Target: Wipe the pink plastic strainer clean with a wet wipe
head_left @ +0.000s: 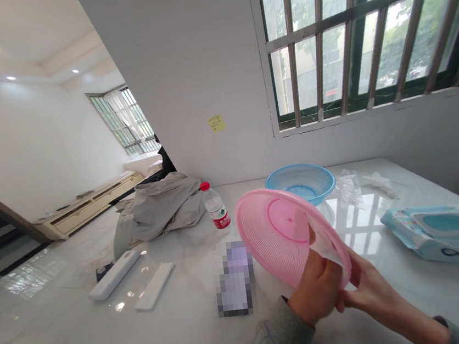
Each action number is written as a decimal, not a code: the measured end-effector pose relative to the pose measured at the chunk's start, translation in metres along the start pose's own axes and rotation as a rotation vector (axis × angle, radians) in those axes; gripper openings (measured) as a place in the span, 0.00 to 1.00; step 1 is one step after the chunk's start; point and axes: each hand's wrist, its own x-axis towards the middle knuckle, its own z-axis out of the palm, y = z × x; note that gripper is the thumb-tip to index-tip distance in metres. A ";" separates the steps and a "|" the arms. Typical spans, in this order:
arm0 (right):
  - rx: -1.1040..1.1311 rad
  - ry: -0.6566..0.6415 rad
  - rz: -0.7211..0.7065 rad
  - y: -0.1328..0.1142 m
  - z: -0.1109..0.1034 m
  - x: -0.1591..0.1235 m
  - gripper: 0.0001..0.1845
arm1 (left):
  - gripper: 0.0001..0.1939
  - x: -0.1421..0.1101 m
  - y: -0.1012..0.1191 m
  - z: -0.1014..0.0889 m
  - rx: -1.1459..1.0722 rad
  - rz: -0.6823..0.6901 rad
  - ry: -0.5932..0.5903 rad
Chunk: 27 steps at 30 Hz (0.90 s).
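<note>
Pink plastic colander (278,238) partly hides the blue plastic basin (300,177) behind it.

The colander (280,232) is in front of the basin (317,184).

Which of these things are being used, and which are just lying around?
Being used: pink plastic colander, white wipe, left hand, right hand.

Lying around: blue plastic bowl, wipes packet, water bottle, grey cloth.
</note>
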 end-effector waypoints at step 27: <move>0.147 0.288 -0.001 -0.025 -0.036 0.018 0.41 | 0.40 0.013 -0.048 0.003 0.642 0.255 -0.103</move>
